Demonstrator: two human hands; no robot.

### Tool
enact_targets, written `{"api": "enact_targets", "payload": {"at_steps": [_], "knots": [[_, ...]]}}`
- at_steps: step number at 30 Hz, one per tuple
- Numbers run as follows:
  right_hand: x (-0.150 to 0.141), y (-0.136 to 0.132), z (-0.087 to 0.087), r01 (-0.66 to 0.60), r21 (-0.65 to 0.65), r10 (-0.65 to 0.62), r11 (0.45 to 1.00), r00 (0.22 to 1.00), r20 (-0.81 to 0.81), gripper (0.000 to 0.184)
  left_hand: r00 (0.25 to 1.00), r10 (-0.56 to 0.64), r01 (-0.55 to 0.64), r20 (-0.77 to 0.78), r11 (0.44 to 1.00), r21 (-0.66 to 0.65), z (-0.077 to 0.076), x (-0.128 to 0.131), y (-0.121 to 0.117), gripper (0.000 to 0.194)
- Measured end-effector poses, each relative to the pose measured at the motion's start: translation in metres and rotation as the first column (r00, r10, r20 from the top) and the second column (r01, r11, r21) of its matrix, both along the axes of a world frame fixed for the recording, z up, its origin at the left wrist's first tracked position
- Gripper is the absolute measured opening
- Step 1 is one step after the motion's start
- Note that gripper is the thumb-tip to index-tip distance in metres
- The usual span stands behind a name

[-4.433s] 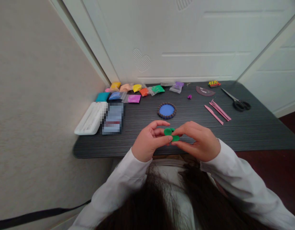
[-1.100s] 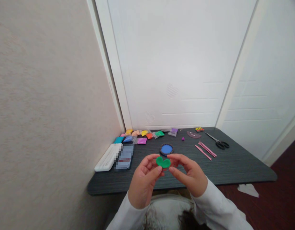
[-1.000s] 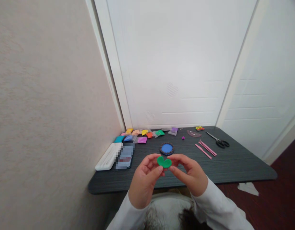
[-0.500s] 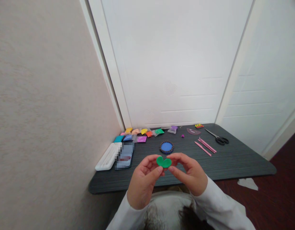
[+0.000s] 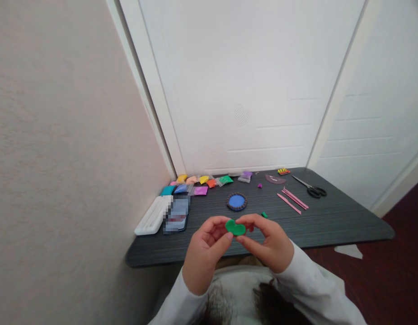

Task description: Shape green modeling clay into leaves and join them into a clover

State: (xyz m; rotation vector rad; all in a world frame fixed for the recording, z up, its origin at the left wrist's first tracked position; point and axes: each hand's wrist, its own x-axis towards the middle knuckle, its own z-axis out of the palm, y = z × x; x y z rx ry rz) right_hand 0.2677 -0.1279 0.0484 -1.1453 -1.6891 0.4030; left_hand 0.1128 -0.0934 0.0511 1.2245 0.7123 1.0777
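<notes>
Between my two hands, in front of the table's near edge, is a piece of green modelling clay (image 5: 235, 228) with two rounded lobes and a notch on top. My left hand (image 5: 207, 253) pinches its left side between thumb and fingers. On the other side, the thumb and fingertips of my right hand (image 5: 268, 241) grip its right lobe. A small dark green piece (image 5: 264, 215) lies on the table just beyond my right fingers. Farther off sits a blue disc (image 5: 236, 202) edged with a ring of brown beads of clay.
Colourful clay packets, among them a green packet (image 5: 225, 180), line the back left. A white case (image 5: 153, 215) and a phone (image 5: 177, 214) lie at left. Pink tools (image 5: 295, 198), scissors (image 5: 313, 188), a purple bit (image 5: 260, 185) and a yellow-red piece (image 5: 284, 171) are at right.
The view has tilted slightly, and the green clay's notch looks shallower. The small dark green piece now shows beyond my right hand. Both hands keep their pinch.
</notes>
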Motion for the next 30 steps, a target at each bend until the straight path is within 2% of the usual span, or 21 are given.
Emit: {"api": "enact_targets", "payload": {"at_steps": [4, 8, 13, 18, 22, 30], "knots": [[-0.001, 0.0, -0.003, 0.016, 0.031, -0.016, 0.999, 1.0, 0.021, 0.023, 1.0, 0.021, -0.021, -0.01, 1.0, -0.011, 0.0, 0.001, 0.0, 0.026], [-0.002, 0.0, -0.01, 0.044, 0.077, -0.045, 0.996, 0.999, 0.011, 0.024, 0.999, 0.038, -0.038, 0.013, 0.999, -0.019, -0.007, 0.003, 0.004, 0.028], [-0.004, 0.0, -0.014, 0.052, 0.098, -0.053, 0.994, 0.999, 0.006, 0.023, 0.998, 0.001, 0.004, 0.068, 0.998, -0.066, -0.013, 0.004, 0.007, 0.029], [-0.004, -0.001, -0.013, 0.044, 0.112, -0.045, 0.993, 0.999, 0.013, 0.022, 0.994, -0.029, 0.039, 0.105, 0.995, -0.089, -0.011, 0.005, 0.004, 0.033], [-0.005, -0.001, -0.011, 0.043, 0.123, -0.045, 0.992, 0.999, 0.016, 0.022, 0.994, -0.009, 0.016, 0.109, 0.998, -0.063, -0.009, 0.004, 0.001, 0.042], [-0.009, -0.005, -0.007, 0.038, 0.123, -0.04, 0.992, 0.999, 0.013, 0.024, 0.998, 0.033, -0.03, 0.062, 0.999, -0.042, -0.005, 0.002, 0.0, 0.045]]}}
